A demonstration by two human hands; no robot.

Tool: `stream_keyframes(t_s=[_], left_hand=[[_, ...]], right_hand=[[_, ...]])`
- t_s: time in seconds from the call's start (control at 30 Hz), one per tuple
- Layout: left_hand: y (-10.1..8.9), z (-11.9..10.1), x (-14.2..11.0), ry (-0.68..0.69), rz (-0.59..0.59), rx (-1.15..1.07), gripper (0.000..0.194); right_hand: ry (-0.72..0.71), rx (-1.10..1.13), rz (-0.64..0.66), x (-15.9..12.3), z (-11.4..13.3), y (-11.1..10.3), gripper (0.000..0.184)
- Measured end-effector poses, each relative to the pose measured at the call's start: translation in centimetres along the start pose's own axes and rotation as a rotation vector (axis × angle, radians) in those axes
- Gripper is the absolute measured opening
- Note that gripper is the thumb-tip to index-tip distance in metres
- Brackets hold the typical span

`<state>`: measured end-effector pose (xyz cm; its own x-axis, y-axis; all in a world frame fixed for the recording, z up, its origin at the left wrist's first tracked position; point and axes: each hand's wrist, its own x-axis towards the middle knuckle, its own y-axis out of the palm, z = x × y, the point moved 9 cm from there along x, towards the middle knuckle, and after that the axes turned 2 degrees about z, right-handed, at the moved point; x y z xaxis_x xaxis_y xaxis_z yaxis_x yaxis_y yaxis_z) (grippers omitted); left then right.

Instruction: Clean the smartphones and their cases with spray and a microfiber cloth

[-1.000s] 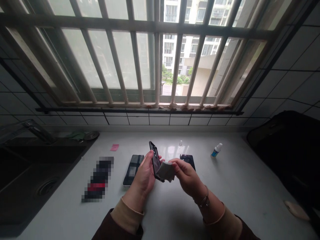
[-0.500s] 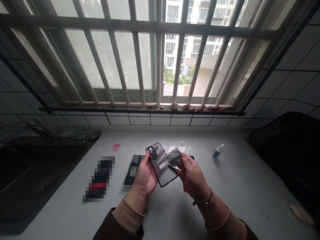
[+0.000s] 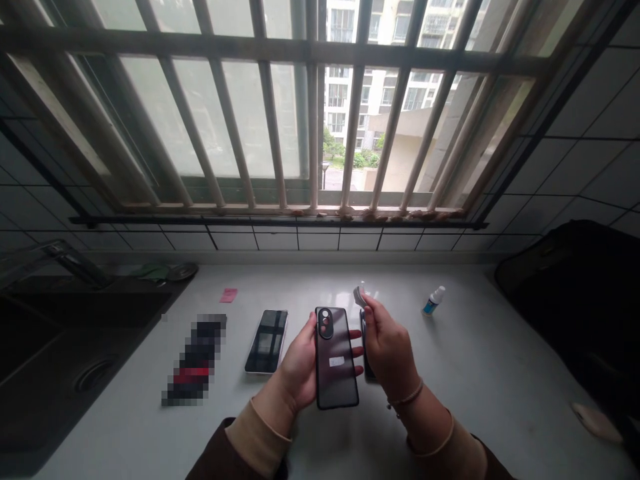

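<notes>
My left hand [image 3: 299, 370] is closed around a translucent phone case [image 3: 338, 377] with a black rim, its fingertips showing past the right edge. The case stands with its back towards me, the camera cutouts at upper left and a small white label lower down. Skin tones show through the cutouts. To the right and slightly higher, my right hand [image 3: 391, 343] pinches a folded grey cloth [image 3: 359, 297], apart from the case. Below that hand lies a dark phone [image 3: 369, 367], mostly hidden. Another phone [image 3: 267, 341] with a dark, shiny screen lies left of my left hand.
A small spray bottle [image 3: 433, 301] stands at the right, and a clear cap [image 3: 363, 285] sits farther back. A pink slip [image 3: 229, 295] and a pixelated dark item [image 3: 195, 363] lie left, near the sink [image 3: 90, 373]. A black bag [image 3: 580, 300] borders the right side.
The case has turned from edge-on to back-facing and upright, and come lower. My right hand has drawn the cloth off the case, up and to the right.
</notes>
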<state>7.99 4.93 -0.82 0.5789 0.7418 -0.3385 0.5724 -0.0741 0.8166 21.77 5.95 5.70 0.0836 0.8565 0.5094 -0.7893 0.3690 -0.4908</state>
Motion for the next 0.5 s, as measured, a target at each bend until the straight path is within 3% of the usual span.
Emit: stream_keyframes(t_s=[0.1,0.23,0.4,0.5], left_hand=[[0.5,0.9,0.2,-0.031,0.060,-0.021,0.062],[0.5,0.9,0.8,0.022,0.080,-0.075,0.060],[-0.4,-0.4,1.0,0.117,-0.012,-0.134,0.061],[-1.2,-1.2,0.8,0.095,-0.099,-0.156,0.073]], right_hand=[[-0.195,-0.175,0.166,-0.5,1.1,2.5,0.043],[-0.345,-0.347,0.326,-1.5,1.4,5.5,0.051],[-0.454,-0.390,0.410,-2.6,2.8,6.3,0.061],[-0.510,-0.353,0.474,-3.4,4.1,6.6,0.059]])
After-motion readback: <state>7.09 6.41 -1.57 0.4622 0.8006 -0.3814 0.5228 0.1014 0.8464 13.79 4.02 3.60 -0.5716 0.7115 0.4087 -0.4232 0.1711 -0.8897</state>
